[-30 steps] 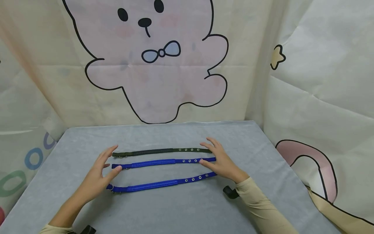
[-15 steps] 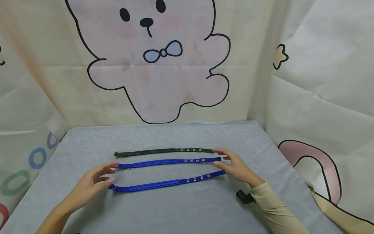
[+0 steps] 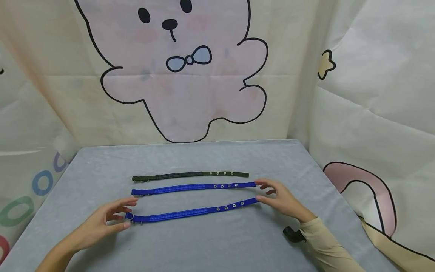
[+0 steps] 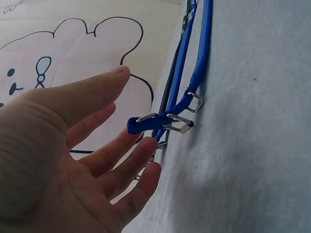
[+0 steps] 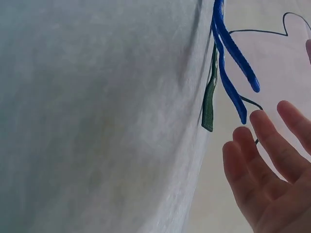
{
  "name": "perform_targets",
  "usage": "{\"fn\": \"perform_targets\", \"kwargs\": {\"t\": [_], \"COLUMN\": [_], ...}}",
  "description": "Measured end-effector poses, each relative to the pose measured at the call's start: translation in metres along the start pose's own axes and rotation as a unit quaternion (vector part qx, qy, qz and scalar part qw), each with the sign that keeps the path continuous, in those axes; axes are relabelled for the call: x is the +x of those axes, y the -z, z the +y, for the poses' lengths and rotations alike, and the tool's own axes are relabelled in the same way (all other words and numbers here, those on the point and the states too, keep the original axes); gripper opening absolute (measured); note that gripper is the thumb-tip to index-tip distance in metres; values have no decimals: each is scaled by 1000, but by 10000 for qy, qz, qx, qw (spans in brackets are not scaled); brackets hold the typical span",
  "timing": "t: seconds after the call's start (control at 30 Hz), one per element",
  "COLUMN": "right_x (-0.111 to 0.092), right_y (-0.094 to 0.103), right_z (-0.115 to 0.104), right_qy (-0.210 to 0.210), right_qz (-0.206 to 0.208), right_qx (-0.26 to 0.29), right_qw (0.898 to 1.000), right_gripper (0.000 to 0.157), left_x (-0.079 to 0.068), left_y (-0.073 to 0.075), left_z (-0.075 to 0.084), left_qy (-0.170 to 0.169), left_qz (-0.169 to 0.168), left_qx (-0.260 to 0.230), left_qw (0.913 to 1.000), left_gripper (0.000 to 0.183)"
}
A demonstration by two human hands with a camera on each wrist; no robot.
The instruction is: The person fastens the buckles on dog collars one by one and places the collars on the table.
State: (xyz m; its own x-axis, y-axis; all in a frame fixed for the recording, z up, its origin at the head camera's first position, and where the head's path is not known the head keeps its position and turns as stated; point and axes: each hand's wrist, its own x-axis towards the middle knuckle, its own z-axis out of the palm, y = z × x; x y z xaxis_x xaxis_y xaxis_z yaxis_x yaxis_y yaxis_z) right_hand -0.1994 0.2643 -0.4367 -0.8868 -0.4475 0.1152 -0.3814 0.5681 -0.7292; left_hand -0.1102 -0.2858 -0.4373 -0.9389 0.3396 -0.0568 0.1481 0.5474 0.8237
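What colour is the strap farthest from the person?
Dark green; that strap shows best in the head view.

Your right sleeve (image 3: 330,244) was light tan with little wrinkles, and a small black thing (image 3: 293,234) poked out beside it.

A grey cloth-covered table (image 3: 193,156) stands before a cream far backdrop (image 3: 276,128), printed with a black-outlined pink animal figure (image 3: 183,94) wearing a blue bow tie (image 3: 189,60). On the right, a white sheet (image 3: 380,87) bears a yellow star (image 3: 326,65) and, nearer, a pink arch (image 3: 368,179); on the left, a pale sheet (image 3: 30,132) bears coloured rings (image 3: 34,183).
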Motion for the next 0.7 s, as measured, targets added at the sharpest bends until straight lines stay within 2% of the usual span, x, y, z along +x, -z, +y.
{"fn": "perform_targets", "kwargs": {"t": [0.23, 0.43, 0.57, 0.7], "right_x": [-8, -5, -2, 1], "right_y": [4, 1, -1, -1], "right_z": [3, 6, 8, 9], "right_qy": [92, 182, 186, 71], "right_qz": [-467, -769, -846, -851], "right_qx": [100, 149, 58, -51], "right_qw": [9988, 9968, 9962, 9963], "right_gripper": [50, 43, 37, 28], "left_x": [0, 4, 6, 7], "left_y": [-1, -2, -3, -4], "left_z": [-10, -17, -19, -18], "left_qy": [-272, -445, -394, -149], "left_qz": [-274, -468, -482, -423], "left_qx": [-106, -238, -204, -38], "left_qw": [9992, 9976, 9979, 9990], "left_gripper": [61, 53, 44, 36]}}
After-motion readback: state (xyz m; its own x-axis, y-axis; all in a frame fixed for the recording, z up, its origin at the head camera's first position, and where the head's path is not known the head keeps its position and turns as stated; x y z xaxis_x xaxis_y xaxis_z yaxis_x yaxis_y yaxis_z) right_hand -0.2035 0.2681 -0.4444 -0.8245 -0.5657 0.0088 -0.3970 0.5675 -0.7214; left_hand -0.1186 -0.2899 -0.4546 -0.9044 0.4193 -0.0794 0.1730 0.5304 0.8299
